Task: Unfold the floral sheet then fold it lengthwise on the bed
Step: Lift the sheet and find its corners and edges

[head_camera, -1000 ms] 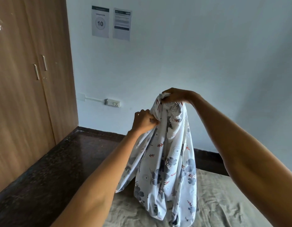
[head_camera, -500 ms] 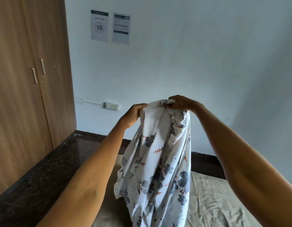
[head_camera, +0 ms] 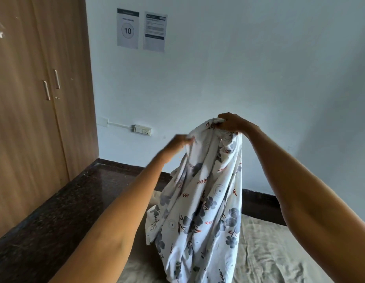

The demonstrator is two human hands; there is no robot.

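Grip: right hand [head_camera: 233,124] pinched floral sheet [head_camera: 204,201] top edge, left hand [head_camera: 178,145] gripped the same edge lower; hands had spread since a second earlier, bundle opening. Sheet hung over the bed [head_camera: 279,252] near its far edge; unfolding underway, lengthwise fold not begun

white floral sheet [head_camera: 202,201], bunched, hanging

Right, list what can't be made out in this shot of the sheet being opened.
- Head view: the left hand is motion-blurred, so its exact hold on the floral sheet is unclear.
- The sheet's lower end is cut off by the bottom edge.
- The bed behind the hanging sheet and arms is hidden.
- The small print on the right-hand wall notice is too small to read.
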